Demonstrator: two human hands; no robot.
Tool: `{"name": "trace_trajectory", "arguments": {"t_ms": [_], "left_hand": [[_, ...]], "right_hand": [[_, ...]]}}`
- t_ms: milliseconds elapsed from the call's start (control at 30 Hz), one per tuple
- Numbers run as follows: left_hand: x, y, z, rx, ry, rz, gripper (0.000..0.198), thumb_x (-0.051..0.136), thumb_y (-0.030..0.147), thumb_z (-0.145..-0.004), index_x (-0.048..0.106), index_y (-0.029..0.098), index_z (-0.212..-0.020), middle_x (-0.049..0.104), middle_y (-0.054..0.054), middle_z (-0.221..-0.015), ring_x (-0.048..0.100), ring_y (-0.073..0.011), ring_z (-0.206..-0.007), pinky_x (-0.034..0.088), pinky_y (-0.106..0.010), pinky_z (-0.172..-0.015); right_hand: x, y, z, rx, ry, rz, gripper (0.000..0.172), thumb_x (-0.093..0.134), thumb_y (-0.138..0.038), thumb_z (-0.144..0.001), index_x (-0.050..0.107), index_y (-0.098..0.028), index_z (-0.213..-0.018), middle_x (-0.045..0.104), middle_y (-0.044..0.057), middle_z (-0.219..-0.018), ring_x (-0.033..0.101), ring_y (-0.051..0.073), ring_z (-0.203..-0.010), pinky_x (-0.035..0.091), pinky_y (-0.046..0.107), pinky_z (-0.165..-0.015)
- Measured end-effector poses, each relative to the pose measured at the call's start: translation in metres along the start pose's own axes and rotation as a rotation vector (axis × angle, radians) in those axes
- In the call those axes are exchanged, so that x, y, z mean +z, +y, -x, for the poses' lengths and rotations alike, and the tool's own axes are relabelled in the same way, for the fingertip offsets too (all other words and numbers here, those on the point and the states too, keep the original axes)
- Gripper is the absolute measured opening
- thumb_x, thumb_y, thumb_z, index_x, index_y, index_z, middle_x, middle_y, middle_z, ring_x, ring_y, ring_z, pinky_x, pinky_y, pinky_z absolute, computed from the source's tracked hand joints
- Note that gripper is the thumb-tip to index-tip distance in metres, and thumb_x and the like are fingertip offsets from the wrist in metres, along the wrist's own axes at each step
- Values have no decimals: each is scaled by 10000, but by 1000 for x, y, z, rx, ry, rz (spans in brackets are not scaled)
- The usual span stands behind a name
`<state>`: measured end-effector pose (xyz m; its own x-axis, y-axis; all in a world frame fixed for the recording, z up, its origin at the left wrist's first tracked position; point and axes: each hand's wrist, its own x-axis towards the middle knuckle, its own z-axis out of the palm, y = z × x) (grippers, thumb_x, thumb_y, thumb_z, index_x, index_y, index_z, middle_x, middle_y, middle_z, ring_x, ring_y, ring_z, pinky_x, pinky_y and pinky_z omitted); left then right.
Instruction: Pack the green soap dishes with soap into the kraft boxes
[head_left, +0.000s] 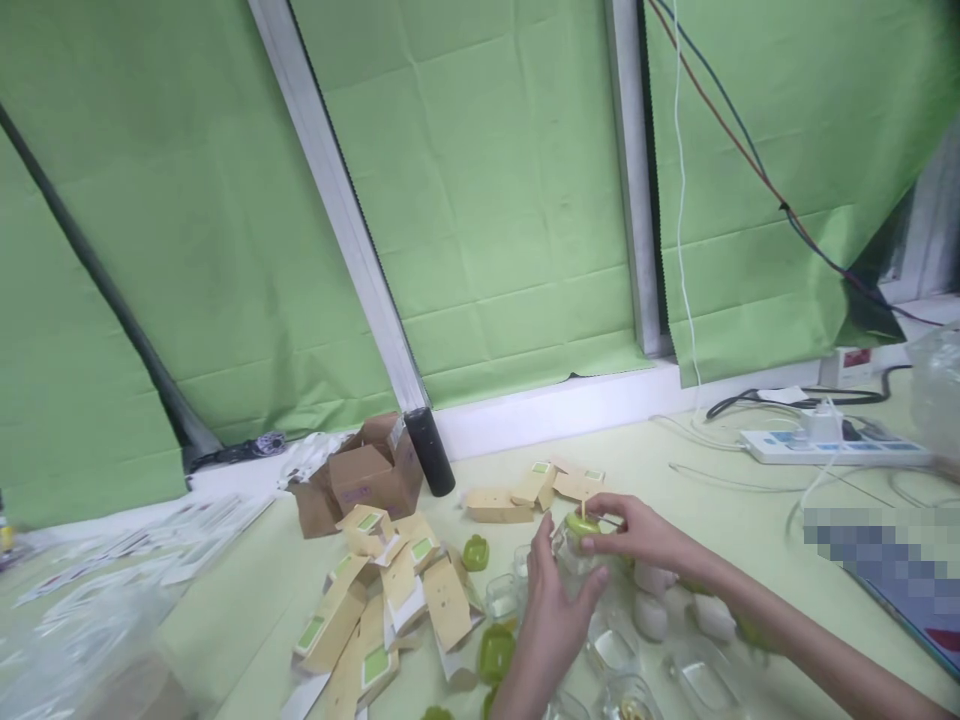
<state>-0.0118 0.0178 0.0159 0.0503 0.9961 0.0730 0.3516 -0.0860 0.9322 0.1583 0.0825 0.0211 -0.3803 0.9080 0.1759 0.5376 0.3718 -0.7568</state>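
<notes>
My left hand (553, 610) is wrapped around a small clear glass jar (571, 556) held just above the pale green table. On top of the jar sits a green lid (582, 524), and my right hand (634, 530) pinches that lid from the right. Both arms come in from the lower right. Around the hands lie more clear jars (501, 596) and loose green lids (496, 652).
A heap of flat tan cartons with green labels (390, 600) lies left of the hands. Behind it stand an open brown box (367, 480) and a black cylinder (430, 451). More flat cartons (534, 490) lie behind the hands. A power strip (832, 446) with cables sits far right. White papers (142, 545) lie at left.
</notes>
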Motion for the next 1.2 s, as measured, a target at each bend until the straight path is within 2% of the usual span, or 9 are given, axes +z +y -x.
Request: {"name": "trace_trajectory", "arguments": {"t_ms": [200,333,400,567,733,933,1033,1100,1200], "left_hand": [[-1,9,4,77,-178,243,591,706,313,-689,456,191,-1210,519,-120,-1278,481,-250,-1174,356,-361,-999],[-3,-7,-5,102,-86,232,518,685,426,-688,463,185,-1089,597,-116,-1065,603,-222,-931,476,-353,-817],[-8,-17,-24,106,0,174,464,635,487,-715,465,190,-1029,589,-109,-1055,598,-213,-924,477,-339,-795],[-20,-31,-95,91,107,-72,353,622,375,-773,528,146,-1024,579,-108,-1097,554,-224,-1017,437,-384,-885],[-9,-41,-121,108,75,-284,326,527,325,-856,524,170,-1142,543,-77,-1186,554,-216,-1017,472,-446,-851],[2,-31,-98,79,-36,-228,412,540,418,-816,499,142,-1119,506,-127,-1191,448,-261,-1147,332,-440,-982],[8,-14,-67,1,-208,-78,567,304,596,-849,420,168,-1202,600,-83,-930,603,-208,-816,467,-366,-754],[13,-3,-42,-69,-342,63,661,135,644,-842,441,164,-1177,589,-38,-758,591,-168,-580,469,-314,-550],[16,7,-9,-173,-443,556,463,387,555,-850,486,159,-1068,558,-13,-744,554,-115,-558,434,-241,-515]], "right_hand": [[-3,-21,39,-61,-21,-338,394,615,-472,-765,627,-183,-1033,655,62,-1048,619,231,-918,500,300,-723],[0,-12,50,162,264,-653,501,676,-519,-678,631,-194,-1057,651,92,-1062,597,277,-963,501,332,-727],[0,-3,51,277,372,-690,565,637,-567,-692,602,-191,-1112,670,93,-976,617,273,-897,503,316,-648],[0,8,50,307,398,-690,476,602,-589,-716,641,-191,-976,662,39,-784,611,195,-664,455,251,-503],[5,4,51,271,397,-652,430,602,-574,-716,657,-202,-925,674,54,-889,625,240,-788,478,272,-536],[9,2,52,159,345,-600,423,639,-531,-702,652,-197,-962,672,77,-1037,596,281,-993,508,329,-760],[15,1,53,127,294,-558,403,669,-505,-689,642,-201,-951,655,81,-1068,562,282,-1053,496,337,-803],[19,-1,55,142,252,-498,406,671,-500,-690,636,-214,-975,641,76,-1081,571,280,-1013,500,347,-773],[19,-3,59,140,208,-428,428,601,-554,-732,627,-236,-1018,585,77,-1149,602,237,-823,503,348,-687]]}}
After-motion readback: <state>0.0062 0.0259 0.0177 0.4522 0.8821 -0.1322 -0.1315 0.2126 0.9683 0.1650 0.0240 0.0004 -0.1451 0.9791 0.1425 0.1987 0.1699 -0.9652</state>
